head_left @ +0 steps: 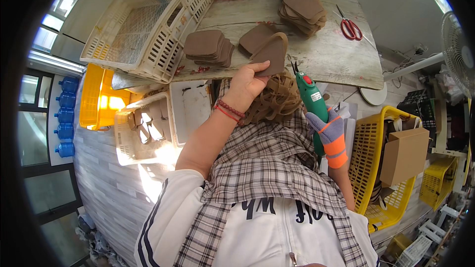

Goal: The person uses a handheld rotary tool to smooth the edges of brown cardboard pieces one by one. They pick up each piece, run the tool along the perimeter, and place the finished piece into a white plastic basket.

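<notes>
My left hand (250,86) pinches a brown flat piece (273,58) with rounded corners, thumb on top, over the table's near edge. A narrow strip (282,40) of the same brown curves round its far side; whether it is still joined I cannot tell. In a grey and orange glove, my right hand (328,131) is wrapped round green electric scissors (310,94) with a red button. Their dark blades point up and away, to the right of the piece and apart from it. A tangle of brown offcut strips (277,100) lies on my lap, over a plaid apron (262,153).
On the worn table (232,12) are stacks of brown pieces (208,47) and red-handled scissors (351,28). A white crate (170,44) stands at its left. Below are a cream crate (123,138), a yellow basket (366,168) with a cardboard box (403,155), and a fan (455,49) at far right.
</notes>
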### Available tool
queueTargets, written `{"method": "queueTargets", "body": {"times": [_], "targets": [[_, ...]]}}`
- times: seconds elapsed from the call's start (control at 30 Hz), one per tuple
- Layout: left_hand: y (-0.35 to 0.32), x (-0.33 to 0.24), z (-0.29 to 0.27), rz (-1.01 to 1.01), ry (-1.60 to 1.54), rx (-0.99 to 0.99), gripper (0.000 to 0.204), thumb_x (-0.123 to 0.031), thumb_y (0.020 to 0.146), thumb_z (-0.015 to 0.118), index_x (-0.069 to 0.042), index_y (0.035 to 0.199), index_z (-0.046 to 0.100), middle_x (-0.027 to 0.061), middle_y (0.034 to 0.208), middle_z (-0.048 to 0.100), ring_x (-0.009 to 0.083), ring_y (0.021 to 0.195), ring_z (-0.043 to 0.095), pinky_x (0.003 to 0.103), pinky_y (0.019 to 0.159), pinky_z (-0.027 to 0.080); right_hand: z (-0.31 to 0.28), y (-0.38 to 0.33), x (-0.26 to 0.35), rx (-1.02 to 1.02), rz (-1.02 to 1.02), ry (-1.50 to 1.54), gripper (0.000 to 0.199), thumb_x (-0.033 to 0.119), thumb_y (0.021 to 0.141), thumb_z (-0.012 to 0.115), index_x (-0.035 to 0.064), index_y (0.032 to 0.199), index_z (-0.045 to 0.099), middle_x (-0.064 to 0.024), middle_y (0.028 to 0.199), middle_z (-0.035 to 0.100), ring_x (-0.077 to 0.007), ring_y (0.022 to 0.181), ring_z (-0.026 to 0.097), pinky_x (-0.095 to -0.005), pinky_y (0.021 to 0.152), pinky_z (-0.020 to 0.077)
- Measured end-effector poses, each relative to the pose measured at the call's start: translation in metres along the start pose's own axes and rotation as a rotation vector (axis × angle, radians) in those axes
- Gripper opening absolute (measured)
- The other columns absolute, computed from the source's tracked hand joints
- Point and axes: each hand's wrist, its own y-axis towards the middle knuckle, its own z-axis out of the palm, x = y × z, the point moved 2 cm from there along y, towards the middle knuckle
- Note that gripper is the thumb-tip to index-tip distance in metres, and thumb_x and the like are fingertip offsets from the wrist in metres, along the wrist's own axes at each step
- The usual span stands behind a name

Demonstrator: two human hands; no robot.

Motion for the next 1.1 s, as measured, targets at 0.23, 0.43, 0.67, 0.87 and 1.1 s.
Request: {"method": "queueTargets", "body": {"times": [0.23, 0.43, 0.67, 0.87, 1.1], "targets": [[0.015, 0.025, 0.019, 0.118, -0.231, 0.071, 0.036, 0.008, 0.086, 0.055, 0.002, 0.120, 0.045, 0.0145, 0.121, 0.051, 0.0292, 0.110, 0.052, 0.044, 0.101, 0.043, 0.004, -0.006, 0.011, -0.017, 0.037, 0.149, 0.040, 0.025, 0.075, 0.077, 0.0000, 0.101, 0.060, -0.0018, 0.072, 0.063, -0.0050, 0.060, 0.056, -0.0206, 0.052, 0.0444], [0.028, 0.048, 0.025, 0.182, -0.229, 0.085, 0.035, 0.005, 0.086, 0.056, 0.000, 0.119, 0.046, 0.0133, 0.118, 0.053, 0.0276, 0.108, 0.053, 0.044, 0.098, 0.044, -0.002, -0.002, 0.029, -0.023, 0.033, 0.232, 0.039, 0.020, 0.077, 0.076, -0.0010, 0.105, 0.057, -0.0023, 0.075, 0.063, -0.0051, 0.061, 0.056, -0.0194, 0.050, 0.0436], [0.031, 0.058, 0.028, 0.171, -0.224, 0.121, 0.035, 0.005, 0.086, 0.057, -0.001, 0.119, 0.046, 0.0126, 0.119, 0.053, 0.0267, 0.109, 0.053, 0.041, 0.098, 0.045, -0.005, 0.001, 0.031, -0.017, 0.083, 0.319, 0.041, 0.019, 0.078, 0.075, -0.0014, 0.107, 0.056, -0.0033, 0.074, 0.062, -0.0076, 0.058, 0.057, -0.0208, 0.046, 0.0442], [0.029, 0.057, 0.030, 0.170, -0.244, 0.126, 0.035, 0.005, 0.086, 0.056, -0.001, 0.119, 0.047, 0.0120, 0.119, 0.054, 0.0262, 0.110, 0.053, 0.041, 0.098, 0.045, -0.004, -0.002, 0.034, -0.025, 0.083, 0.321, 0.040, 0.019, 0.078, 0.075, -0.0015, 0.106, 0.056, -0.0030, 0.073, 0.061, -0.0076, 0.058, 0.056, -0.0207, 0.047, 0.0442], [0.027, 0.052, 0.031, 0.191, -0.231, 0.116, 0.037, 0.006, 0.086, 0.056, -0.004, 0.121, 0.048, 0.0106, 0.120, 0.054, 0.0253, 0.112, 0.052, 0.040, 0.099, 0.044, -0.004, -0.002, 0.032, -0.017, 0.078, 0.294, 0.041, 0.019, 0.078, 0.075, -0.0021, 0.107, 0.055, -0.0031, 0.074, 0.061, -0.0073, 0.060, 0.056, -0.0205, 0.047, 0.0445]]}}
